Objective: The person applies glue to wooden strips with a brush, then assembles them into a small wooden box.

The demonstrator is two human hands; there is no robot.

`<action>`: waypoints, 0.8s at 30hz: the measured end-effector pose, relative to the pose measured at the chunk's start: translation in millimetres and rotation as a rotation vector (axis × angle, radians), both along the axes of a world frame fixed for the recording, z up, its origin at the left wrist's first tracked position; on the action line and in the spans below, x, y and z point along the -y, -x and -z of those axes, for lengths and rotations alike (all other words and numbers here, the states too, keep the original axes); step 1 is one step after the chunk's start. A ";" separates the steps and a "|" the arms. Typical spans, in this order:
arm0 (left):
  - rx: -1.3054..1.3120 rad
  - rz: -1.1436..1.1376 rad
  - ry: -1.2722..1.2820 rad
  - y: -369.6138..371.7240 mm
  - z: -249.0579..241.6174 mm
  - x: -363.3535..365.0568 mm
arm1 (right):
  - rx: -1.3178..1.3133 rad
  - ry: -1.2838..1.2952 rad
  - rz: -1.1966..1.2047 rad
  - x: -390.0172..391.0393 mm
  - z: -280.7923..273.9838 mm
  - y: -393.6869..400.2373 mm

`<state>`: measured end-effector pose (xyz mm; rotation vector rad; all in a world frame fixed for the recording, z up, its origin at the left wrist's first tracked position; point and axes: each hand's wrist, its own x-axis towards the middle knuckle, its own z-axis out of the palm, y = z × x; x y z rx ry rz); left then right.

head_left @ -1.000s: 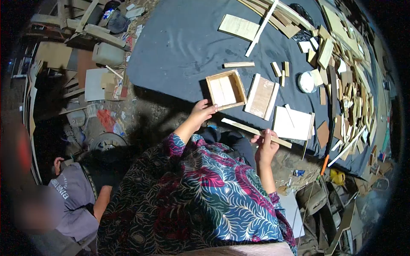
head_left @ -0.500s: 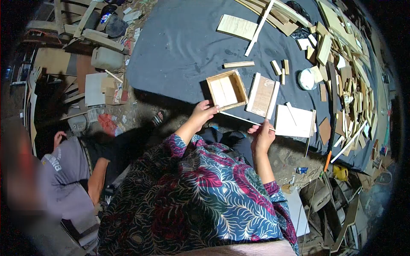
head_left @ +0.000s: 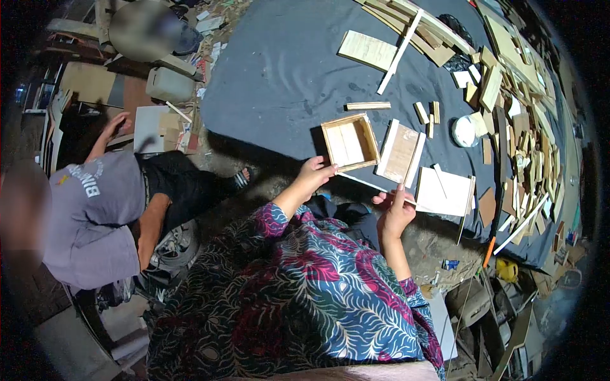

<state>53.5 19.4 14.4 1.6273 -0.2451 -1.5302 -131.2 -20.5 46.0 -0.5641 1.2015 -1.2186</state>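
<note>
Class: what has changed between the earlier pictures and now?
The right hand has turned the thin wooden strip edge-on to the camera and brought its end nearer the box. The co-worker in grey has moved up the picture. Nothing was visibly grasped or released; the left hand stays at the box's corner.

- right hand covered part of the thin wood strip
- other person's head was one big blur
- round patch up top, blurred too
- insides of the white tub were too tiny to make out
- patterned shirt got chopped by the bottom edge
</note>
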 end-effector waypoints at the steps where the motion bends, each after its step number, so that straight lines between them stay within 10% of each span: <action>1: -0.021 0.020 0.004 -2.0 5.4 0.0 | -0.002 0.015 -0.031 -1.3 -2.0 -0.3; 24: 0.002 -0.059 0.079 2.8 27.0 -2.0 | -0.443 0.461 -0.278 -2.6 17.8 3.7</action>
